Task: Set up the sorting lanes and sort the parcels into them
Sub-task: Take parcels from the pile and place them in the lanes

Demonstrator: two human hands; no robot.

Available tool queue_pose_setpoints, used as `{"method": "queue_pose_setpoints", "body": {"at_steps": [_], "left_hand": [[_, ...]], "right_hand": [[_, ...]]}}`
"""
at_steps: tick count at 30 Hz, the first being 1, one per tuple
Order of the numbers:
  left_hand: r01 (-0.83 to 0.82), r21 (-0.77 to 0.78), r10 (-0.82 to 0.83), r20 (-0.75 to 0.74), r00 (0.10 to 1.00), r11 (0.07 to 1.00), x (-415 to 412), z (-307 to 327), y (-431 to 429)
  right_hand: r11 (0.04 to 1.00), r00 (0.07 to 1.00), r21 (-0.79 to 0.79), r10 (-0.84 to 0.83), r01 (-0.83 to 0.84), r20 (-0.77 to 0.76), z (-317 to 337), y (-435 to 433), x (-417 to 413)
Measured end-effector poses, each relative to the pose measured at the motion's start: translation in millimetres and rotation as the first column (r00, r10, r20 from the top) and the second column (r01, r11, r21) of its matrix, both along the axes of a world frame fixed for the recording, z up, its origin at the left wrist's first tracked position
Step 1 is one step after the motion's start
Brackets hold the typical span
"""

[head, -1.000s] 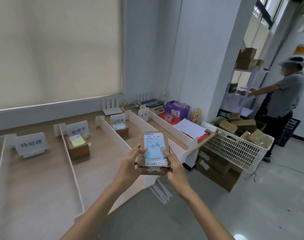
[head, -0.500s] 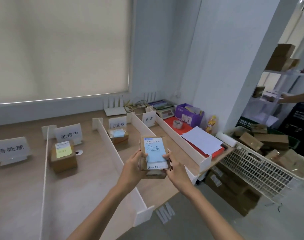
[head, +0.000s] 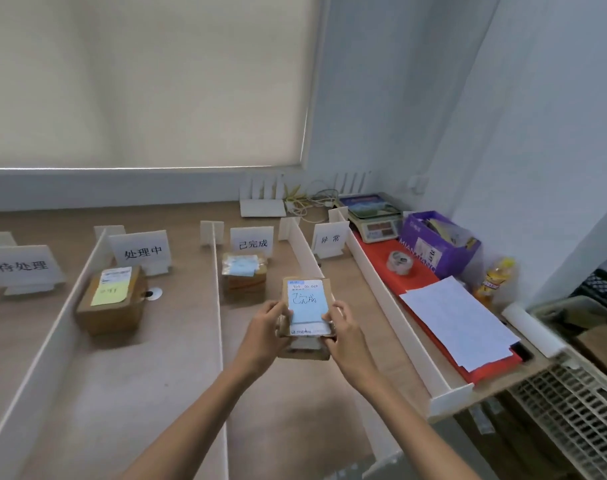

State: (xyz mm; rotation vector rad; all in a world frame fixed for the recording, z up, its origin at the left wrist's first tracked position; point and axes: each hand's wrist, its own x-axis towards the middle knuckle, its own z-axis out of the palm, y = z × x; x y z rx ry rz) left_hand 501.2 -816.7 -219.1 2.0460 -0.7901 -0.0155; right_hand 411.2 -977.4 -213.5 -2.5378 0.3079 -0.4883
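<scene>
Brown cardboard frames the blue label [head: 308, 299] of the parcel [head: 305, 351] I hold above the counter [head: 139, 375]. My left hand [head: 265, 332] grips its left edge, fingers [head: 277, 308] curled round the side; my right hand [head: 343, 336] grips the right edge the same way. Just beyond my fingers a taped parcel [head: 244, 271] lies in front of the 已完成 sign [head: 252, 242]. Left of my fingers, past a white divider [head: 219, 323], a yellow-note parcel [head: 113, 299] lies near the 处理中 sign [head: 141, 251]. Right of my fingers, a tape roll [head: 400, 261] and white paper sheets [head: 457, 320] rest on a red mat [head: 419, 289].
</scene>
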Motion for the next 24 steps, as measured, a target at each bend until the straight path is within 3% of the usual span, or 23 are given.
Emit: {"method": "queue_pose_setpoints", "body": {"at_steps": [9, 16, 20, 22, 24], "left_hand": [[-0.178, 0.153, 0.194, -0.096, 0.976, 0.972, 53, -53, -66], [-0.104, 0.352, 0.165, -0.148, 0.975, 0.930, 74, -128, -78], [-0.018, 0.553, 0.127, -0.160, 0.979, 0.833, 74, -166, -74], [0.015, 0.711, 0.056, -0.077, 0.995, 0.703, 91, -170, -82], [-0.079, 0.779, 0.045, 0.066, 0.997, 0.621, 119, -171, -95]], "right_hand": [[0.990, 0.969, -0.064, 0.108, -0.125, -0.220, -59, -53, 83], [0.988, 0.900, 0.024, 0.148, -0.151, -0.409, -130, -68, 112], [0.983, 0.855, -0.041, 0.137, -0.181, -0.500, -168, -79, 108], [0.979, 0.848, -0.061, 0.135, -0.193, -0.512, -169, -83, 123], [0.983, 0.855, -0.079, 0.106, -0.169, -0.508, -163, -86, 150]]}}
